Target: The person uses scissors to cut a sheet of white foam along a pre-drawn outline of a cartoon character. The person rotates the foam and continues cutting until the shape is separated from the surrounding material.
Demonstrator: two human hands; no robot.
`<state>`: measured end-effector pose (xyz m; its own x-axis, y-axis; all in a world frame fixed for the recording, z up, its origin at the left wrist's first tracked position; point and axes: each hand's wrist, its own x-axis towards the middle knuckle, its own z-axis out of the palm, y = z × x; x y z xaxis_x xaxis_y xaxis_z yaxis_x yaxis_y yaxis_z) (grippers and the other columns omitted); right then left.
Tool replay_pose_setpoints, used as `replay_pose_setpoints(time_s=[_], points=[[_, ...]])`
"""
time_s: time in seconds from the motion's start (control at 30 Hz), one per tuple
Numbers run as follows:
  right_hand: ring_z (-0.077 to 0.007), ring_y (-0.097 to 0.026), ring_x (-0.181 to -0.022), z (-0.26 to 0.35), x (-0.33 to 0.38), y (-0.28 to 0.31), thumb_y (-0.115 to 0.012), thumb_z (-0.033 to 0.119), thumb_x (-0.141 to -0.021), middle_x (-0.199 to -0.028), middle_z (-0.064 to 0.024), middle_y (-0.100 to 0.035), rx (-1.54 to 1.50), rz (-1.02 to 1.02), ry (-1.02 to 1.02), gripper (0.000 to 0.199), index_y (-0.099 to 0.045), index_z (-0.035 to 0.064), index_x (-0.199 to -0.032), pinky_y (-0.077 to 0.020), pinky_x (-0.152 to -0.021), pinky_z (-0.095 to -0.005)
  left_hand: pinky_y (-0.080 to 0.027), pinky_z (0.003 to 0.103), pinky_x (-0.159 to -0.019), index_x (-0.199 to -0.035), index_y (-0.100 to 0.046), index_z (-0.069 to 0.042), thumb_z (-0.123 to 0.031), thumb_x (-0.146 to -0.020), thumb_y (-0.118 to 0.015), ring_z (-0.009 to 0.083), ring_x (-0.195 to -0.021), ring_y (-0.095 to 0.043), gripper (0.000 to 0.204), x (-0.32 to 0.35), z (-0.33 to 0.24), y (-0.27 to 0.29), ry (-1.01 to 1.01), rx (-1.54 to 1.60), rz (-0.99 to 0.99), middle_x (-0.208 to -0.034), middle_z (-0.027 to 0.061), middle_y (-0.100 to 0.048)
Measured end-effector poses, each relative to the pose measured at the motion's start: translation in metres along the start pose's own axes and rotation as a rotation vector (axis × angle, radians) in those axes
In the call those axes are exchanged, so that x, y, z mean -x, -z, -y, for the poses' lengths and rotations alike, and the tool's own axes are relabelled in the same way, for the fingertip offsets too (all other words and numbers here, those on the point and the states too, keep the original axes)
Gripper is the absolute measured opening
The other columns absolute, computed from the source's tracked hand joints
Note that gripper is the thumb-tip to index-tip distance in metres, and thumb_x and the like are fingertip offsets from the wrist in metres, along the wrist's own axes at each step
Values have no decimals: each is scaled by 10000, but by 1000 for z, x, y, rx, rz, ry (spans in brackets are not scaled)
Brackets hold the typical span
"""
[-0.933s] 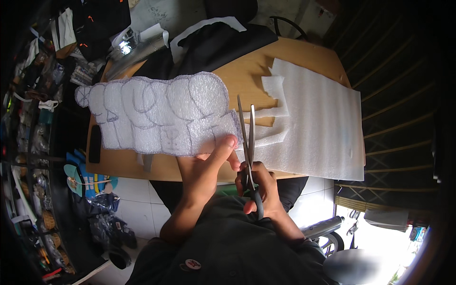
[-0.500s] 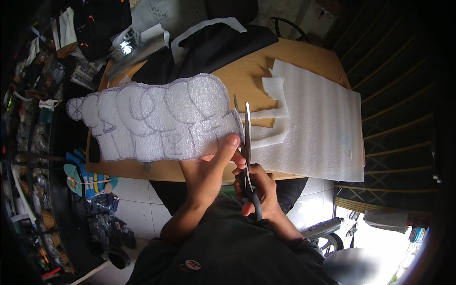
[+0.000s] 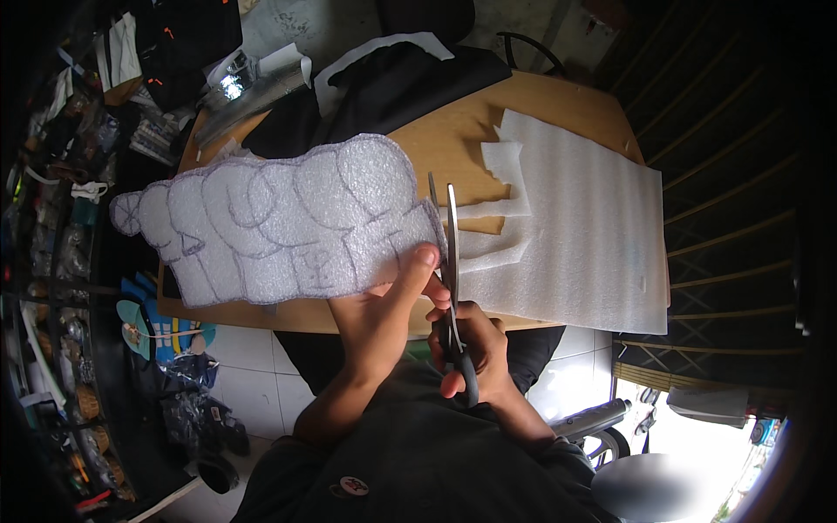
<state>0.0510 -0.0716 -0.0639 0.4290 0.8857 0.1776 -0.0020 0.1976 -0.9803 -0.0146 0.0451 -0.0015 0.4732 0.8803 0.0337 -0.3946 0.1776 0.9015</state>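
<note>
My left hand [image 3: 384, 305] pinches the near right part of a white foam cutout [image 3: 288, 222], thumb on top and fingers beneath. Dark purplish marker lines trace its lumpy outline and the curves inside it. In my right hand [image 3: 481, 349] is a pair of scissors [image 3: 452, 253] with dark handles, pointing away from me. Their long blades stand slightly apart beside the cutout's right edge; whether foam lies between them low down I cannot tell. My left fingertips are close to the scissors' blades.
A larger white foam sheet [image 3: 593, 235] with ragged cut strips covers the right of the wooden table [image 3: 453, 113]. Black fabric [image 3: 410, 87] and a clear plastic roll [image 3: 253, 100] lie at the back. Crowded shelves [image 3: 70, 305] stand left, a folding metal gate [image 3: 724, 209] right.
The foam cutout has tilted, its far left end moving left and down toward me. The scissors' blades have drawn slightly closer together. Both hands stay nearly in place.
</note>
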Motion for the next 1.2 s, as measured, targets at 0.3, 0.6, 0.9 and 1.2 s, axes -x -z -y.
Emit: replay_pose_setpoints(time_s=[0.3, 0.6, 0.9, 1.2], points=[[-72, -536, -528, 1, 0, 0, -769, 576, -576, -619, -16, -555, 15, -10, 4, 824, -513, -5, -1102, -398, -504, -202, -473, 255, -448, -927, -563, 40, -9, -828, -601, 171, -515, -565, 117, 0, -2, -1, 15, 2, -6, -770, 130, -590], [-76, -555, -537, -6, 3, 4, -784, 540, -583, -613, -14, -560, 36, -49, -51, 779, -520, 6, -1085, -417, -512, -210, -493, 259, -469, -921, -577, 40, -12, -826, -605, 167, -542, -581, 112, -3, -2, 1, -42, 3, 14, -783, 120, -590], [-76, -516, -530, -1, -4, 11, -757, 601, -571, -620, -16, -551, -6, 19, -22, 807, -527, 10, -1070, -381, -489, -215, -505, 289, -497, -913, -571, 50, -19, -829, -606, 170, -554, -588, 114, -6, -7, 4, 10, -41, 103, -734, 114, -587], [-64, -536, -535, 1, -4, 9, -781, 539, -583, -620, -11, -563, -2, -14, -9, 760, -538, 7, -1068, -407, -509, -211, -506, 292, -498, -885, -581, 49, -15, -827, -605, 173, -552, -587, 90, -4, -9, 3, 29, -40, 87, -731, 116, -594]])
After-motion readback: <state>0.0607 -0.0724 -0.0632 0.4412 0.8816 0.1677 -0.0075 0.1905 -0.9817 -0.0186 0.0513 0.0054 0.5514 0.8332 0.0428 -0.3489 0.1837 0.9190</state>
